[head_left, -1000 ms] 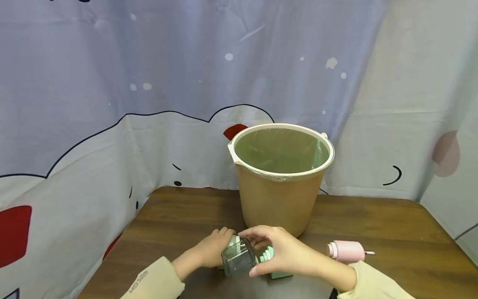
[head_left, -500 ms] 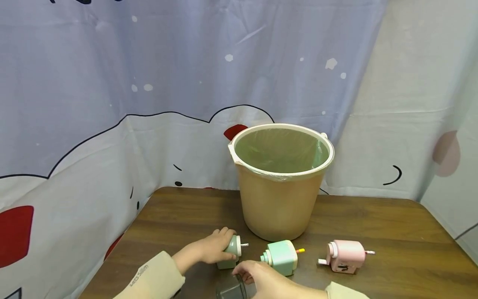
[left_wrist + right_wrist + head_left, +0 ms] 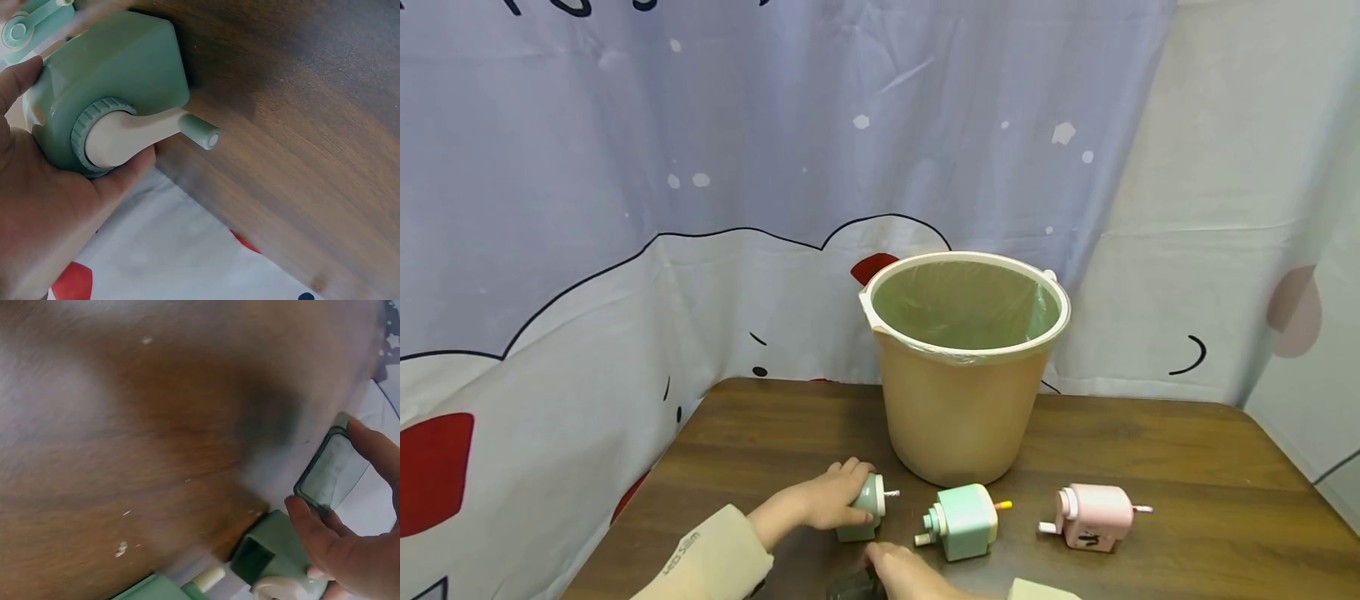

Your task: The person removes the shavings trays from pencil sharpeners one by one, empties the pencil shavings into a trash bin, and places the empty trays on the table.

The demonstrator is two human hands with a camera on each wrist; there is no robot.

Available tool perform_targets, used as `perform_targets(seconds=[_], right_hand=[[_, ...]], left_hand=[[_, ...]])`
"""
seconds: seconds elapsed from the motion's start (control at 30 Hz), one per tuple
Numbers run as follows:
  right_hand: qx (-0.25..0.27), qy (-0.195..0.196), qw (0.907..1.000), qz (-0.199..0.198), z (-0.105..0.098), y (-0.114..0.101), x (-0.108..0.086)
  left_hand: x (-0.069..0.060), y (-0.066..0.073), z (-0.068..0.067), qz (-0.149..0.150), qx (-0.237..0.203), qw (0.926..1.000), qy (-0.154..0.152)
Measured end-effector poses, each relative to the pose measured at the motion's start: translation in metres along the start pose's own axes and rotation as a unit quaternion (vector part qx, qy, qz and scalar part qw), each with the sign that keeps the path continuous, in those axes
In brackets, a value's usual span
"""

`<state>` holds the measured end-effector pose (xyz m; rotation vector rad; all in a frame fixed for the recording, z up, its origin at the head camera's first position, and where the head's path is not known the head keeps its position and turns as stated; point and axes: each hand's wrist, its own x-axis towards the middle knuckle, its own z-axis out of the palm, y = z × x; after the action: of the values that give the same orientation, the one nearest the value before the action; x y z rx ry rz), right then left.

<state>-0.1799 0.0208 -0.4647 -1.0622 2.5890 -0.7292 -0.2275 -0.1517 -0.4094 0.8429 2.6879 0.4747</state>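
Observation:
My left hand point(image 3: 829, 498) grips a grey-green crank pencil sharpener point(image 3: 134, 59) standing on the table. Its cream crank point(image 3: 134, 131) points away from the palm in the left wrist view. A white pencil point(image 3: 892, 493) sticks out of its far side. At the table's near side my right hand point(image 3: 906, 573) pinches a see-through dark shavings drawer point(image 3: 330, 467) between thumb and fingers. A dark square opening point(image 3: 255, 561) shows in the grey-green sharpener's body in the right wrist view. The drawer is apart from it, partly cut off in the head view.
A mint sharpener point(image 3: 966, 523) with a yellow-orange pencil stands right of my hands. Farther right is a pink sharpener point(image 3: 1096, 518). Behind them stands a tall beige bucket point(image 3: 962, 408) with a clear liner. A printed curtain point(image 3: 775, 300) hangs beyond the wooden table point(image 3: 760, 425).
My right hand has moved down toward the near edge with the drawer, away from the grey-green sharpener, uncovering the mint and pink sharpeners. My left hand keeps its grip in place.

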Motion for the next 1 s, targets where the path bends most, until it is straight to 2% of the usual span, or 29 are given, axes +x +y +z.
perform_targets(seconds=[0.17,0.27,0.47,0.7,0.8,1.0], right_hand=[[-0.014,0.036,0.9992,0.004,0.032,0.043,0.016],[-0.01,0.047,0.9987,0.016,0.038,0.051,0.018],[-0.014,0.051,0.9985,0.01,0.016,0.025,0.007],[-0.053,0.062,0.9954,-0.05,0.007,0.011,0.001],[-0.063,0.07,0.9944,-0.048,0.006,0.005,0.001],[-0.081,0.054,0.9948,-0.028,0.003,-0.003,0.001]], left_hand=[[0.002,-0.001,-0.001,-0.003,0.005,1.0,0.0],[0.002,-0.002,-0.001,-0.002,0.007,1.0,0.001],[0.003,-0.001,0.001,0.006,0.008,0.9999,0.006],[-0.002,0.001,-0.002,0.017,0.001,0.9999,0.002],[-0.004,0.001,-0.004,0.018,-0.004,0.9998,-0.001],[-0.002,0.0,-0.003,0.02,-0.007,0.9998,0.001]])
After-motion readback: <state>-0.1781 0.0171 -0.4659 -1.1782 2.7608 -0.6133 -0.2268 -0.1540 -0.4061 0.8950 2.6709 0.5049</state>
